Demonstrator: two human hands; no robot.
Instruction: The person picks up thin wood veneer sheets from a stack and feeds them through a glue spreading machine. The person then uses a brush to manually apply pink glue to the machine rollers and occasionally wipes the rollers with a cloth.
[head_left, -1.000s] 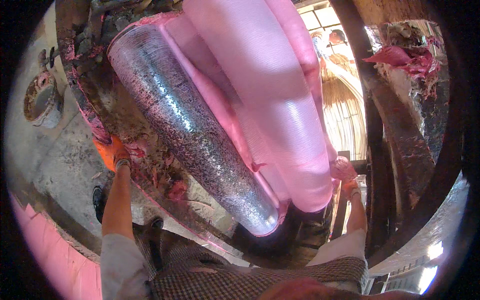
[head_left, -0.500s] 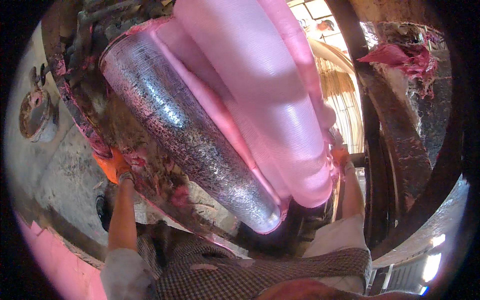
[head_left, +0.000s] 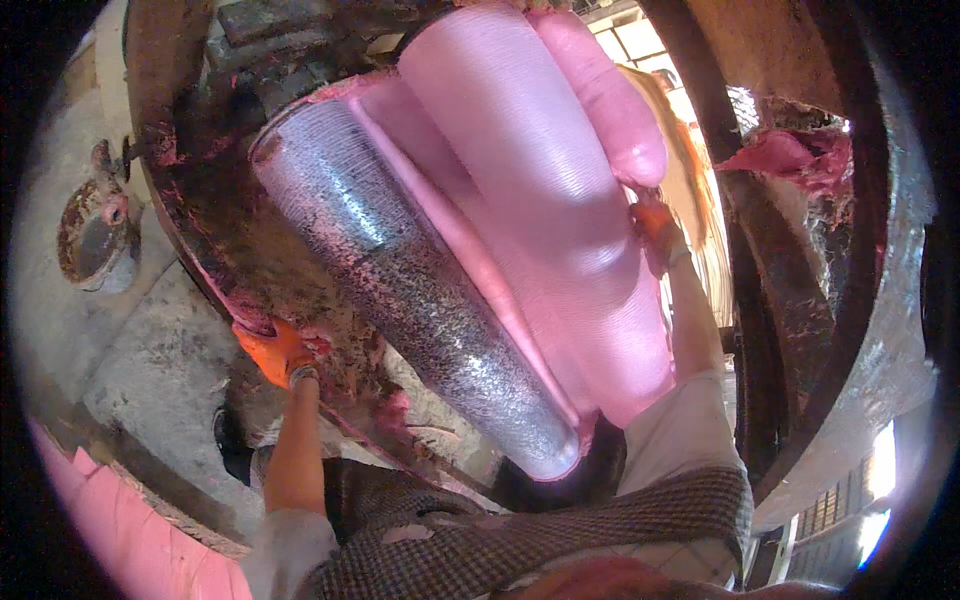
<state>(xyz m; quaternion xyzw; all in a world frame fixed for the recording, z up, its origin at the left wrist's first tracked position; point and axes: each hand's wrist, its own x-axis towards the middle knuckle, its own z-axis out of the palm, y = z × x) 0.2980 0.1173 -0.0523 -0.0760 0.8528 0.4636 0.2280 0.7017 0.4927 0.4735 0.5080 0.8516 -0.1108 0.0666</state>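
The pink sheet [head_left: 530, 150] lies at 9 o'clock from my right hand [head_left: 655, 222] and 2 o'clock from my left hand [head_left: 276, 354]; whether either hand's fingers grip, I cannot tell.

a workshop or small factory is suggested by a large metal roller [head_left: 410, 290] seen beside thick pink material [head_left: 530, 160], by a grimy, pink-smeared frame [head_left: 165, 170], and by a stained bucket [head_left: 118, 272] set on soiled concrete floor [head_left: 150, 370].

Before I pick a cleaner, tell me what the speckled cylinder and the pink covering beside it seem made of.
The speckled cylinder: probably metal, shiny, given its bright streak and dark mottling. The pink covering: perhaps rubber, satiny, judging by its lined, bulging surface.
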